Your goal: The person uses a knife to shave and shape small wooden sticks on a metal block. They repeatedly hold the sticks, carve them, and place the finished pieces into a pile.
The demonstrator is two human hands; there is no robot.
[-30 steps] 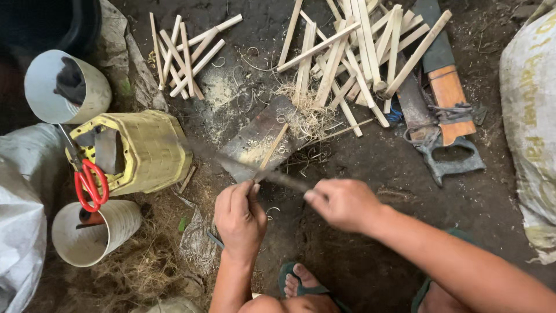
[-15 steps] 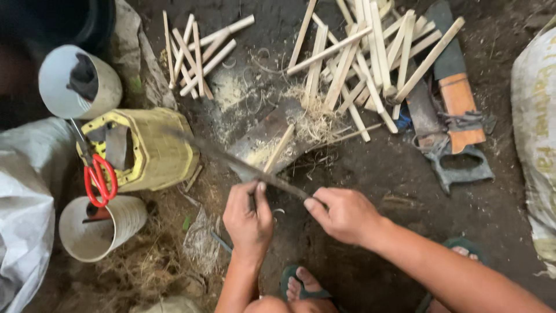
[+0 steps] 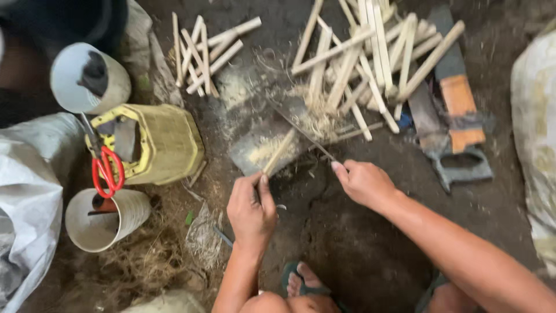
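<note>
Left hand (image 3: 251,210) grips a stick (image 3: 279,152) just ahead of it; right hand (image 3: 364,182) closes on a knife (image 3: 304,132) shaving it. Shavings (image 3: 263,148) and many cut sticks (image 3: 370,64) lie beyond; this one looks half-trimmed.

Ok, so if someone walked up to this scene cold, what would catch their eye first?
Probably the two bare hands at the centre: the left hand holds a pale wooden stick and the right hand holds a thin blade laid across it, over a small flat block. Next, the heap of cut sticks at top right, and the red-handled scissors beside the yellow basket on the left.
</note>
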